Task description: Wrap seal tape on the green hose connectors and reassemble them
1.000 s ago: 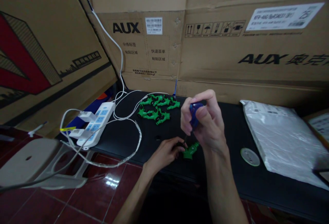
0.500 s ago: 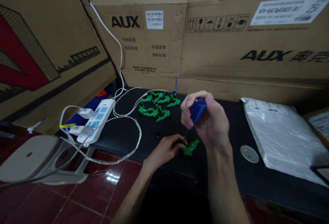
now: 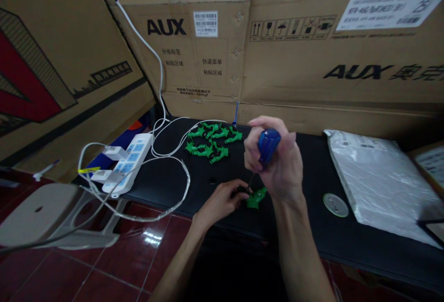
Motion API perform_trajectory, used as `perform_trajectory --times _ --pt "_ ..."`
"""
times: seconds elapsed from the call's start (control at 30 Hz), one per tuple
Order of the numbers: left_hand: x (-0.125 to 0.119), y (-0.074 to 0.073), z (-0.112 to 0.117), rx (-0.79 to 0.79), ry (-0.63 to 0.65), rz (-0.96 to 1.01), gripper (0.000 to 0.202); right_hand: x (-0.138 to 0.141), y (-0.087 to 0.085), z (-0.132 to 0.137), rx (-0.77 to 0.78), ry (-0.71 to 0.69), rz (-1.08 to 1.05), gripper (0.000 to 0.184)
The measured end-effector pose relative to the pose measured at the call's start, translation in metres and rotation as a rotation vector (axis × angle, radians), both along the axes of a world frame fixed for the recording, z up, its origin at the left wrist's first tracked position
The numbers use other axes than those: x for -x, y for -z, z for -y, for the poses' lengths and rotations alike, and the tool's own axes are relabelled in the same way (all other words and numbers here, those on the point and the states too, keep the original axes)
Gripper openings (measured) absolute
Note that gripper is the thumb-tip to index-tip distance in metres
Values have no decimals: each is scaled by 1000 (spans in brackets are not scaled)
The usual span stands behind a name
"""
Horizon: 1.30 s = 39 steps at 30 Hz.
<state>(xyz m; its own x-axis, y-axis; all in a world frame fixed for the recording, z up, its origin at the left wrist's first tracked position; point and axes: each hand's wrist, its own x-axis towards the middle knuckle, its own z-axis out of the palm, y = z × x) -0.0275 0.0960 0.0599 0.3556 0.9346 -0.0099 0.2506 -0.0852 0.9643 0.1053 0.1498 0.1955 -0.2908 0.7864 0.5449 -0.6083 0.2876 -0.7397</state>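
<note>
My right hand [image 3: 282, 154] is wrapped around the blue handle of a screwdriver [image 3: 268, 144]. Its thin shaft slants down to the left, with the tip end beside the fingers of my left hand [image 3: 224, 200]. Those fingers are closed on the left side of a green Y-shaped hose connector [image 3: 255, 199] lying on the black tabletop. Exactly what the tip touches is hidden by the fingers. Behind the hands, several similar green connectors [image 3: 210, 147] with black parts lie in a group.
A white power strip [image 3: 130, 168] with plugs and looped white cables [image 3: 187, 179] is at the left. To the right are a round disc [image 3: 336, 205] and a plastic-wrapped package [image 3: 378, 186]. Large cardboard boxes [image 3: 291, 75] stand behind. A stool [image 3: 41, 207] is lower left.
My right hand has turned around the screwdriver handle, and its wrist has shifted slightly left. My left hand and the connector between its fingers stay nearly in place. The view has shifted slightly.
</note>
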Motion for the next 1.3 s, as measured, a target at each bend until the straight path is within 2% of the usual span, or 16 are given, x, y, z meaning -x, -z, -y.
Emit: perform_trajectory --times 0.17,0.27,0.3,0.4,0.53,0.8,0.97,1.07,1.3 --pt "0 -2 -1 -1 1 11 15 1 1 2 -40 -1 -35 11" --pt "0 -3 -1 -10 12 26 15 0 0 2 -13 -16 29 34" --pt "0 -3 -1 -18 14 33 14 1 1 1 -16 -9 35 36" --pt "0 -3 -1 -54 14 53 12 2 2 0 -52 38 -6 22" --pt "-3 -6 -1 -107 1 66 16 4 2 1 -62 55 -27 14" --pt "-7 -7 -4 -152 -5 89 29 3 1 3 19 61 9 36" --pt "-7 -2 -7 -157 -33 107 24 3 4 1 -45 97 42 22" --pt "-8 1 -8 -148 -54 137 19 3 5 0 -60 119 53 21" --pt "-8 3 -10 -191 -42 171 34 3 4 1 -59 184 80 19"
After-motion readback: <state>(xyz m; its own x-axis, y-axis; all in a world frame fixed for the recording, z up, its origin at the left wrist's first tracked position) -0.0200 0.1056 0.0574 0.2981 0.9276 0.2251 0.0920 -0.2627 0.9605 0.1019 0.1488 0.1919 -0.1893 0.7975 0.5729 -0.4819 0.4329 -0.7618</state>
